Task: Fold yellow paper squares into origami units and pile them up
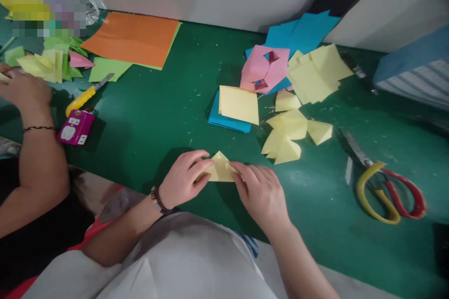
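Between my two hands, near the table's front edge, is a pale yellow piece of paper [220,171] folded to a triangle with its point away from me. My left hand [185,175] pinches its left corner between thumb and fingers. At the right corner, my right hand [261,189] grips the paper the same way; its fingertips partly cover that corner. Just beyond lies a small stack of yellow square sheets [239,104] on folded blue paper [229,124]. Several folded yellow paper pieces [286,133] lie to the right of it.
Scissors [372,173] with yellow and red handles lie at right. A pink folded paper shape [264,69] rests by blue sheets [301,32] at the back. Orange paper [135,37], a yellow-handled knife [82,99] and a purple box [77,127] are left, near a co-worker's hand [28,88].
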`<state>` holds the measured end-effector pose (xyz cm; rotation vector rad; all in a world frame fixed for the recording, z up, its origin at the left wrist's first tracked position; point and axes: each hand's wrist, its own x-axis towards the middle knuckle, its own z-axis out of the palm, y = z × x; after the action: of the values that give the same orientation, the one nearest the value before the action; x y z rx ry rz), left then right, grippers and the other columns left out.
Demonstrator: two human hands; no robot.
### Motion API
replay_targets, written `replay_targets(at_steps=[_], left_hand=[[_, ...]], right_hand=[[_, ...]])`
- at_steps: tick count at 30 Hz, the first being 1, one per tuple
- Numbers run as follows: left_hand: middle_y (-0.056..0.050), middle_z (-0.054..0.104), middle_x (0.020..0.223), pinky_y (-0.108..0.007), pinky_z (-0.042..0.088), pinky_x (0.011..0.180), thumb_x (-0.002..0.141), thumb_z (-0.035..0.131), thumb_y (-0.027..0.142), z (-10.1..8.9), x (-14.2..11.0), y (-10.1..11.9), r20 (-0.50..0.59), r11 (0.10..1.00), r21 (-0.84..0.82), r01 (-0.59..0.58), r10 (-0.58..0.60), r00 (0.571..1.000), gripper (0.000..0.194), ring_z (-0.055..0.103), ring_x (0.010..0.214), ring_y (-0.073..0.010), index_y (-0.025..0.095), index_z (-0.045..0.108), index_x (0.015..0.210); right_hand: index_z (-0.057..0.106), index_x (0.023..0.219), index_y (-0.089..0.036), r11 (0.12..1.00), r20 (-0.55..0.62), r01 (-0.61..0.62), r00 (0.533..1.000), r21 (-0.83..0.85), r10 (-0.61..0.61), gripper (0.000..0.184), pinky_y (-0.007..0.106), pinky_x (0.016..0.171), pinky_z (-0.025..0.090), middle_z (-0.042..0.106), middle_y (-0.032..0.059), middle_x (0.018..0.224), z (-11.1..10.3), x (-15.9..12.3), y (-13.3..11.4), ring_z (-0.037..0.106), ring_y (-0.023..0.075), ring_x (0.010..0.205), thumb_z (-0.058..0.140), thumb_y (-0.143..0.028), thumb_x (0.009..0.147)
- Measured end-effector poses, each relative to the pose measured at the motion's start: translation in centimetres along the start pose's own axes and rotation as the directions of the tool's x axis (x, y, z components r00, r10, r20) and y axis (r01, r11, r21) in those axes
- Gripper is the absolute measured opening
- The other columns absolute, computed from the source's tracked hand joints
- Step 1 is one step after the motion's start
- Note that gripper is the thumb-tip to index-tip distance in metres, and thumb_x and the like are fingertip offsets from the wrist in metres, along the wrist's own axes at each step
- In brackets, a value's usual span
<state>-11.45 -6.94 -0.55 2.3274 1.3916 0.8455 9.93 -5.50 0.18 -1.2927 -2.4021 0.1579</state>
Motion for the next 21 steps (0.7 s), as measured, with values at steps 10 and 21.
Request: replay_targets(at_steps=[10,21], left_hand=[[-0.008,0.057,0.130,-0.039,0.043,0.086,0.093,0.042,0.012,-0.03,0.44,-0.11,0.232,0.997,0.068,-0.039,0.022,0.973,0.038,0.054,0.095,-0.0198,0.023,0.058,0.125],[-0.002,0.057,0.136,-0.038,0.041,0.086,0.094,0.041,0.012,0.00,0.68,0.04,0.292,0.997,0.076,-0.026,0.003,0.956,0.035,0.051,0.097,-0.0193,0.022,0.061,0.121]], right_hand=[[0.069,0.099,-0.017,1.000,0.010,-0.007,1.000,0.018,0.007,0.018,0.030,0.072,0.044,0.068,0.0032,0.076,0.20,0.27,0.18,0.059,0.0163,0.071,0.053,-0.017,0.092],[0.070,0.101,-0.018,0.999,-0.002,-0.022,1.000,0.046,0.022,0.020,0.030,0.073,0.046,0.069,0.0036,0.078,0.24,0.19,0.20,0.060,0.0166,0.072,0.053,-0.017,0.091]])
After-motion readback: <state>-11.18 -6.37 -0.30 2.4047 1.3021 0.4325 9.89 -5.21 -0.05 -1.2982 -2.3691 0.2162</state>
